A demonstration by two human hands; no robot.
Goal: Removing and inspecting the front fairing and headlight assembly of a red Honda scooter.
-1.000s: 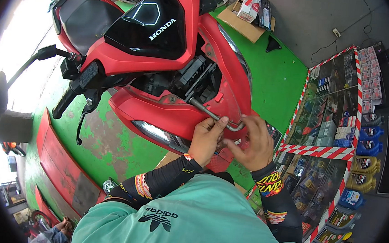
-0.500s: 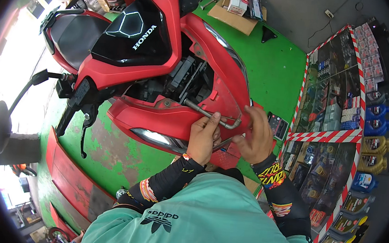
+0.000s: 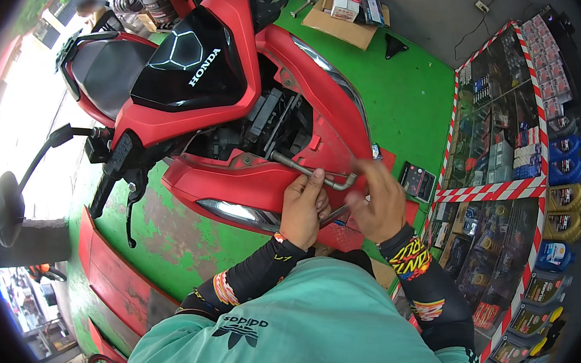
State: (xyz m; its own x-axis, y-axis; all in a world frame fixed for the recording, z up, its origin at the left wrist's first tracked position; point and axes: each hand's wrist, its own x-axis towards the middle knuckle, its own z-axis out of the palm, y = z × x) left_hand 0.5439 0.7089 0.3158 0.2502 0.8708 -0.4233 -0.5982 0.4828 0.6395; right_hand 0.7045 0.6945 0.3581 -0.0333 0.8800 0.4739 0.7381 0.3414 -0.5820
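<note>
In front of me stands a red scooter [image 3: 340,134], its front cover open over dark inner parts [image 3: 261,121]. My left hand [image 3: 303,215] is closed around an L-shaped socket wrench [image 3: 292,163], the thumb lying along its shaft. The socket end points at the opening, beside a bolt tab on its lower rim. Close to the wrench's bent end is my right hand [image 3: 381,206], fingers curved, apart and slightly blurred. Nothing shows in its grasp. A thin rod-like piece [image 3: 333,215] appears between the two hands, partly hidden.
A glass display case [image 3: 494,150] edged with red-white tape stands at the right, bottles [image 3: 561,210] beyond it. An open cardboard box [image 3: 337,28] lies at the far side. The handlebar and mirror [image 3: 7,207] reach out at left, above a red plate [image 3: 117,263] on the green floor.
My right hand has shifted slightly, its fingers curling more near the wrench's bent end. The left hand keeps its grip. The whole view has moved a little.
</note>
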